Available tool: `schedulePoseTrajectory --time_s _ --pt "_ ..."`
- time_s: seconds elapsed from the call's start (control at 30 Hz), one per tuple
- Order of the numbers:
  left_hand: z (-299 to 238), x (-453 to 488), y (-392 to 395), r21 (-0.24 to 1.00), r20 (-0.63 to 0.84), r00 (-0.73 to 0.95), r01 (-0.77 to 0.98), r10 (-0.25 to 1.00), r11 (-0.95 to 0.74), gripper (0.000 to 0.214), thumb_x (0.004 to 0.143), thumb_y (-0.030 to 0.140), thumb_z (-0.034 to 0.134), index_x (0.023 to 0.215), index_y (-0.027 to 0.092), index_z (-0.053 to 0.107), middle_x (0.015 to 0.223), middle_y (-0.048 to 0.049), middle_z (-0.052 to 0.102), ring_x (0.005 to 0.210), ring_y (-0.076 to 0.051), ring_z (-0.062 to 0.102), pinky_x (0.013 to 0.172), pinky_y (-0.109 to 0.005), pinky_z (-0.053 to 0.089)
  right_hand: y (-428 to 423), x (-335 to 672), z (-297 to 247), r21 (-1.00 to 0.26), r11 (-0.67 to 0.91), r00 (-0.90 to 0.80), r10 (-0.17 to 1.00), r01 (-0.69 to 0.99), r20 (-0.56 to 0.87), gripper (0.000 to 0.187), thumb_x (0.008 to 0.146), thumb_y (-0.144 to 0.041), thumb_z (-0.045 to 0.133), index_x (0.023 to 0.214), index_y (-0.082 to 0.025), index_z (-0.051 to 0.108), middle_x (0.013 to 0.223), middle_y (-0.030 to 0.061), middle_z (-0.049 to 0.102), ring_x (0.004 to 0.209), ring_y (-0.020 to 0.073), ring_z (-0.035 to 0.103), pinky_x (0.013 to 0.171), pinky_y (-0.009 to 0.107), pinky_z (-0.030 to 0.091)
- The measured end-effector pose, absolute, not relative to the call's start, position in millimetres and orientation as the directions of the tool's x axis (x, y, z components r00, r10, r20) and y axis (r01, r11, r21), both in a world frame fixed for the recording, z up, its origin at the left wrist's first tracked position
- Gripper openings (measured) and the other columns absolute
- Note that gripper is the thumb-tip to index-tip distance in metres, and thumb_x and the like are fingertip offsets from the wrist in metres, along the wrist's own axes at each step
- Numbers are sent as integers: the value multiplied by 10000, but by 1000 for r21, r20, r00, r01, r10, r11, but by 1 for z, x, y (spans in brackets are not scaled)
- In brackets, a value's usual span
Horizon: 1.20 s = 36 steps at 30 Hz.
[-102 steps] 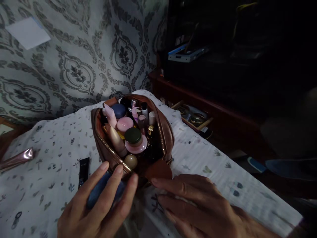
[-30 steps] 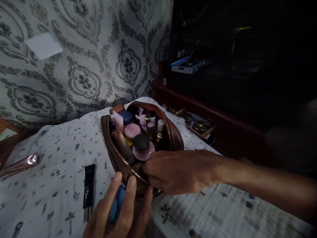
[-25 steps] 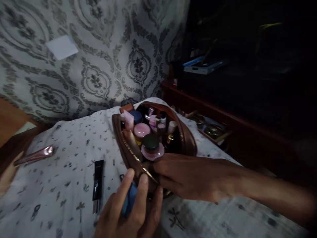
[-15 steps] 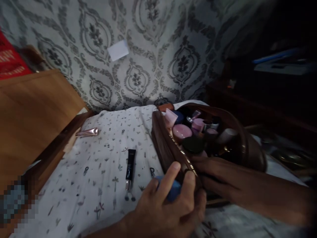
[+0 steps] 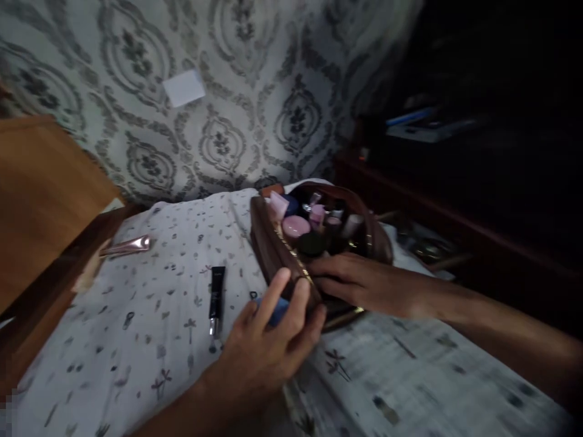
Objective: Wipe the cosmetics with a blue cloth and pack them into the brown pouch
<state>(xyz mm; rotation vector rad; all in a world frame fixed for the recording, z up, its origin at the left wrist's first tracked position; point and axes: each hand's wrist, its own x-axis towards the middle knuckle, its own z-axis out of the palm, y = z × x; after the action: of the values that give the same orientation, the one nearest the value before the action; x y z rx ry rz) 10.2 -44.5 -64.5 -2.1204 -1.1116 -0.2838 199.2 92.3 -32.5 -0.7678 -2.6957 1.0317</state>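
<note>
A: Where is the bag (image 5: pixel 268 243), and how far has the work got?
B: It sits on the printed sheet (image 5: pixel 180 273), right of the middle; its zip (image 5: pixel 298 261) is open and it is well filled, with a pink-lidded jar (image 5: pixel 296 226) and a dark-lidded jar (image 5: pixel 312 243) among the contents; I'd judge the opening done and the handling inside unfinished, since the right hand (image 5: pixel 359 282) reaches into the near end.
A: Is that hand holding anything?
B: I cannot tell; its fingertips are hidden inside the bag.
A: And the left hand (image 5: pixel 268 340)?
B: Its fingers are spread, with tips against the bag's near left side; a blue thing (image 5: pixel 277 311) shows beneath them, but whether the hand grips it or the bag I cannot tell.
A: What lies outside the bag?
B: A black tube (image 5: pixel 217 297) just to the left; a shiny pink tube (image 5: pixel 130 246) farther left, near the sheet's edge.
A: Any brands or writing?
B: Faint pale marks on the black tube, too small to read; I see no lettering on the white paper (image 5: pixel 184 88) against the far wall (image 5: pixel 221 142); nothing else is legible.
</note>
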Motion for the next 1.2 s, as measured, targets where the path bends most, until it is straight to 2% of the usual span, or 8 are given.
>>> schedulePoseTrajectory --time_s 0.23,0.37,0.5,0.6,0.77,0.93,1.07,1.2 --pt "-71 3 -43 -499 438 643 755 628 -425 540 948 129 434 1466 275 478 1507 -110 450 1448 -380 334 777 -309 534 63 230 -19 -556 711 -793 592 431 143 257 1013 -236 435 1017 -173 684 1047 83 702 973 203 673 860 319 527" --pt "-71 0 -43 -467 434 641 761 634 -450 548 954 113 400 1467 290 473 1503 -99 453 1492 -368 261 842 -319 516 44 253 -27 -501 783 -787 550 369 279 221 1000 -174 470 1045 -196 686 1082 70 722 984 184 700 851 290 573" --pt "-69 0 -42 -443 429 649 757 628 -480 512 970 129 395 1440 301 501 1469 -90 482 1499 -351 260 889 -328 491 34 264 -48 -381 864 -763 481 329 432 423 923 2 413 1243 -168 632 1250 117 690 1192 213 640 972 337 568" --pt "-69 1 -40 -402 447 639 769 626 -498 454 1000 165 376 1393 314 548 1449 -80 495 1502 -332 264 958 -343 452 32 266 -66 -345 895 -722 436 283 538 460 923 2 431 1348 -119 560 1279 163 674 1249 236 604 1051 409 528" --pt "-74 4 -38 -317 501 595 802 629 -506 401 1043 298 337 1349 338 592 1420 -52 523 1513 -291 254 1152 -375 321 33 264 -74 -373 878 -667 472 299 577 376 940 -27 452 1263 -104 629 1246 168 694 1224 244 625 1032 403 550" --pt "-76 5 -34 -331 522 599 799 607 -502 384 1017 241 428 1340 343 608 1381 -31 539 1529 -261 216 1235 -336 208 35 263 -64 -394 861 -634 505 322 586 341 949 -51 463 1194 -127 687 1179 130 738 1162 215 670 1016 323 568" --pt "-73 5 -34 -284 533 590 800 606 -529 365 1031 272 404 1304 321 642 1363 -44 553 1518 -255 250 1235 -322 216 35 265 -67 -411 866 -614 493 284 616 344 975 -78 440 1231 -137 662 1206 132 727 1186 213 656 1024 346 564" --pt "-72 5 -38 -237 569 555 817 607 -525 473 997 123 414 1414 300 549 1338 -75 559 1467 -245 366 1192 -332 322 34 266 -70 -396 869 -615 491 296 617 332 975 -73 460 1240 -148 646 1203 134 726 1184 218 659 1016 376 567"
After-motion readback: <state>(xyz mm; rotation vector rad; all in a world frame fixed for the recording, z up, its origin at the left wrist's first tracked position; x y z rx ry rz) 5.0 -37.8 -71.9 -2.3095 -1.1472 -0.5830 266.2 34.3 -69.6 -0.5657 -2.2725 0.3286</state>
